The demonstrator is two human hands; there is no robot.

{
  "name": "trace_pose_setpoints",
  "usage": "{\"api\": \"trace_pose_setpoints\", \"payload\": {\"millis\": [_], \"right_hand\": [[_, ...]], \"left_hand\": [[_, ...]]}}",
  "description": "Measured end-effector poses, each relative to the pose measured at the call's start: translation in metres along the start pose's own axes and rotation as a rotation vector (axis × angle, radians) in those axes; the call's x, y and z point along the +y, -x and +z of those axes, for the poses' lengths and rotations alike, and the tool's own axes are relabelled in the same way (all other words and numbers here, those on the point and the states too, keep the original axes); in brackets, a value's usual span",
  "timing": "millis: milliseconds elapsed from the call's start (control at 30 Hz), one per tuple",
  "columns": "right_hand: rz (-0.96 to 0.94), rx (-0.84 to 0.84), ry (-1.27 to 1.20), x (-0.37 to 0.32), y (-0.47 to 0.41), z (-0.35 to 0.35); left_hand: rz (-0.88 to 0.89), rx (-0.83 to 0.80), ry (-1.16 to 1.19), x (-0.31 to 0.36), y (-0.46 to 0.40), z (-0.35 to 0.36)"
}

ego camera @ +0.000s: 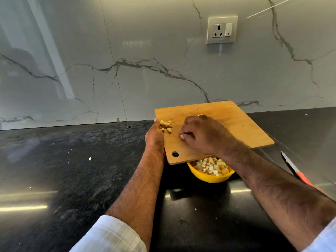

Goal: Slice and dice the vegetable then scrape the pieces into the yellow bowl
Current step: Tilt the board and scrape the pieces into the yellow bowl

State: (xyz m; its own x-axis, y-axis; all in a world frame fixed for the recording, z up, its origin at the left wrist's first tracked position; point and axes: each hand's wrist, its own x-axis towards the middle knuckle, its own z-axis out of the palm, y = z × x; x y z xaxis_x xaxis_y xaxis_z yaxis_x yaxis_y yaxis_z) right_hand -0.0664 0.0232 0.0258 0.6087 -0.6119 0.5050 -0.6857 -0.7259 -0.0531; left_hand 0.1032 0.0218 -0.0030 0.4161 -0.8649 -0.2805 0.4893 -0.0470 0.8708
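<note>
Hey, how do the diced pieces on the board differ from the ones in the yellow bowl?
The pieces on the board are few, a small cluster near the cutting board's left edge beside the left hand; the pieces in the bowl are many and heaped. The board pieces look yellower and in shade; the bowl pieces look paler. The board pieces sit higher, since the board overhangs the yellow bowl. Both are small cubes.

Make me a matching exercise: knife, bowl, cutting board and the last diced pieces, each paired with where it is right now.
Things:
1. knife
2. bowl
3. board
4. last pieces

Places:
A. partly under the board's near edge
B. on the board beside the left hand
C. lying on the counter to the right
D. held up at its left edge, over the bowl

Pairs: 1-C, 2-A, 3-D, 4-B
</note>
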Motion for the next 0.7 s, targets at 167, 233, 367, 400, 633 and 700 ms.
{"api": "trace_pose_setpoints", "payload": {"millis": [167,233,367,400,633,700], "right_hand": [[0.035,-0.032,0.011,0.016,0.031,-0.013],[0.052,-0.042,0.022,0.015,0.046,-0.017],[0.060,-0.087,0.081,0.009,0.071,-0.024],[0.055,-0.101,0.095,0.006,0.076,-0.026],[0.081,0.031,-0.223,0.003,0.071,-0.030],[0.128,0.028,-0.308,0.008,0.048,-0.024]], "left_hand": [[-0.001,-0.018,0.011,0.002,0.007,-0.002],[0.003,-0.029,0.017,0.003,0.008,-0.002],[0.014,-0.019,0.005,0.004,0.009,-0.003],[0.017,-0.011,-0.003,0.004,0.008,-0.005],[0.049,0.004,-0.015,0.006,0.009,-0.005],[0.045,0.005,-0.010,0.004,0.009,-0.005]]}}
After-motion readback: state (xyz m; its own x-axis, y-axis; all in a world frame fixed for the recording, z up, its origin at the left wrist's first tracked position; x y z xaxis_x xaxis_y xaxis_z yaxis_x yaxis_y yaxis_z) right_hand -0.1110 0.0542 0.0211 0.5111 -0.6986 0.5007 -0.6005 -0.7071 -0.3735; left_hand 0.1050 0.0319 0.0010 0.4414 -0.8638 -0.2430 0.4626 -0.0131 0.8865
